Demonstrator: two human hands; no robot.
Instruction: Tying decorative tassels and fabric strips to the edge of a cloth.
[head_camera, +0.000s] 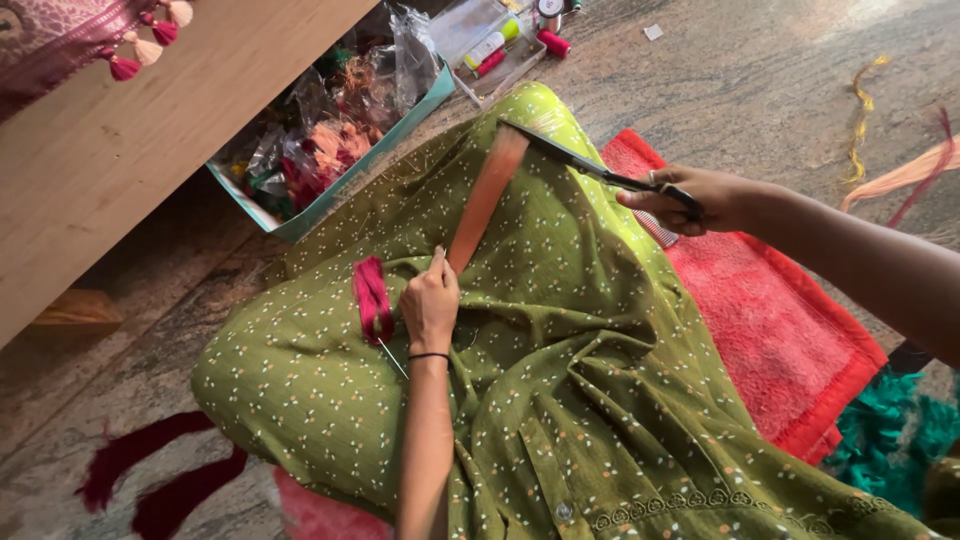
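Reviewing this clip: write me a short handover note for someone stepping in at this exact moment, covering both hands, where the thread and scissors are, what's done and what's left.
Left hand: pinches the near end of a flat orange thread bundle, held taut over the lap on green dotted fabric.
Right hand: grips black-bladed scissors, blades at the bundle's far end.
A magenta thread bundle lies beside the left hand, with a needle and thread below it.
Done: bundle stretched, scissors in position; whether cutting has begun cannot be told.
Left, apparently: trimming the far end.

orange thread bundle (485, 195) | taut (fanned tip) | black scissors (590, 168) at tip
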